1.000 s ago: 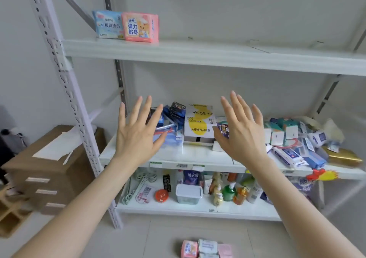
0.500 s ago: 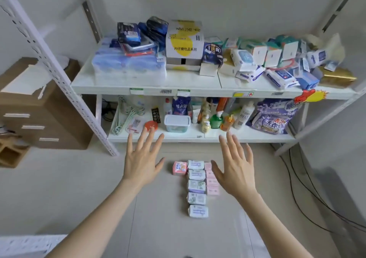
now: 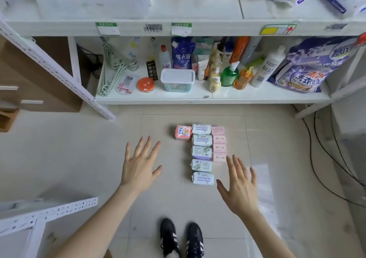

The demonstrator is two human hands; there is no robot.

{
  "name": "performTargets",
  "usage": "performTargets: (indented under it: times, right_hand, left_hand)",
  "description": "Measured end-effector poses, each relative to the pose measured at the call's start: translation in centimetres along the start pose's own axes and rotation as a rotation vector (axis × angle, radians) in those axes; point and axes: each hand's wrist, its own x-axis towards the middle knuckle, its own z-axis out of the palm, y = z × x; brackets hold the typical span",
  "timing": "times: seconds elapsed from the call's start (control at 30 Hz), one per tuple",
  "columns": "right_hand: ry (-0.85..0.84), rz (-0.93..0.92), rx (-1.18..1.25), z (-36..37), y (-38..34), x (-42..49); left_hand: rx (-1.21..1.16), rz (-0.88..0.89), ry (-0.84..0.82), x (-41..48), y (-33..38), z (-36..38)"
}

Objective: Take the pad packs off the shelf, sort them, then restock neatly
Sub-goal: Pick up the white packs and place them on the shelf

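Below me, I am holding both hands out flat over the tiled floor (image 3: 79, 158), palms down and gripping nothing: my left hand (image 3: 139, 165) is hovering with its fingers fanned wide, left of the packs, and my right hand (image 3: 240, 188) is hovering with fingers splayed too, just to the right of the nearest pack. The pad packs are lying on the floor in front of the shelving, sorted into touching columns: five white-and-lilac packs (image 3: 202, 152) are running toward me in a line, four small pink packs (image 3: 219, 145) are sitting against their right side, and a single pink-and-orange pack (image 3: 183, 132) is resting against the far-left corner. My black sneakers (image 3: 181, 238) are standing just behind the row. Nothing is lying between my hands and the packs. Ahead, the bottom shelf (image 3: 257, 95) is carrying pale green hangers (image 3: 116, 69), a round orange tin (image 3: 146, 85), a lidded clear tub (image 3: 177, 79), a blue laundry-liquid pouch (image 3: 182, 52), a green pump bottle (image 3: 229, 75), an orange bottle (image 3: 242, 78) and a large purple detergent bag (image 3: 309, 65). A brown cardboard box (image 3: 29, 75) is sitting to the left of the rack, black cables (image 3: 326, 158) are trailing along the floor on the right, and a perforated white rail (image 3: 49, 212) is crossing the lower left corner.
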Motion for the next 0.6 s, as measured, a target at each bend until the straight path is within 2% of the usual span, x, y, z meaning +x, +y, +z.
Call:
performTargets:
  times: [0.37,0.6]
  right_hand:
    - [-0.175,0.141,0.017,15.9,5.7,2.6]
    - [-0.267,0.112,0.125,29.8,11.0,5.4]
  left_hand:
    - [-0.071,0.127,-0.16,5.6,2.8,17.3]
    - [-0.227,0.168,-0.257,11.2,5.2,31.7]
